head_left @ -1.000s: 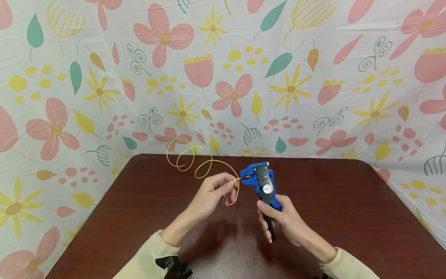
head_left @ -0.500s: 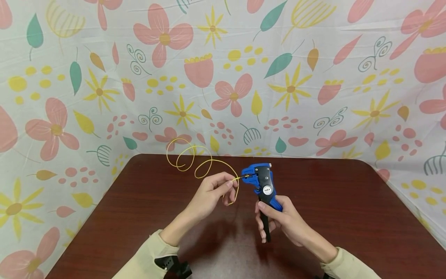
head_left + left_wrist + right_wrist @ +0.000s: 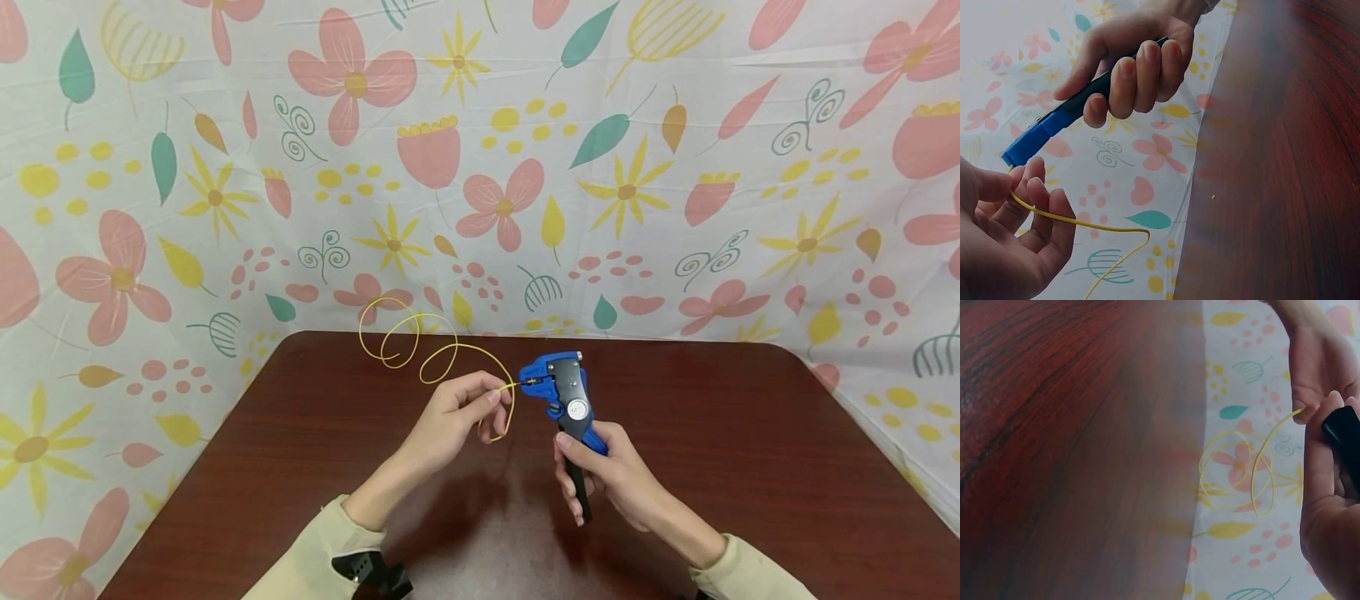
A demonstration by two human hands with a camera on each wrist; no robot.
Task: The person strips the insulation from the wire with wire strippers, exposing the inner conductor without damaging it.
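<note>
- Left hand (image 3: 457, 417): thumb and fingers curled, pinching the yellow wire (image 3: 420, 346) close to its end; other fingers loosely bent under it.
- Wire runs from that pinch back in loose loops that hang over the far edge of the table (image 3: 750, 433); a short loop also droops just under the left hand.
- Wire end sits in the head of the blue wire stripper (image 3: 558, 387), at its left-facing mouth; cannot tell how deep it goes.
- Right hand (image 3: 607, 475): fingers wrapped round the stripper's black and blue handles, tool held above the table, head up and tilted left.
- Left wrist view confirms it: right hand (image 3: 1135, 62) closed round the handles, wire (image 3: 1085, 222) pinched in the left fingers (image 3: 1035, 206).
- Handles look partly squeezed; cannot tell if fully closed.
- Step, as I judge it: stripping the wire end, with the wire fed in and the tool gripping.
- Next move calls for a firm full squeeze of the handles while the left hand keeps the wire straight and steady at the mouth.
- Floral cloth (image 3: 480, 167) behind and round the table.
</note>
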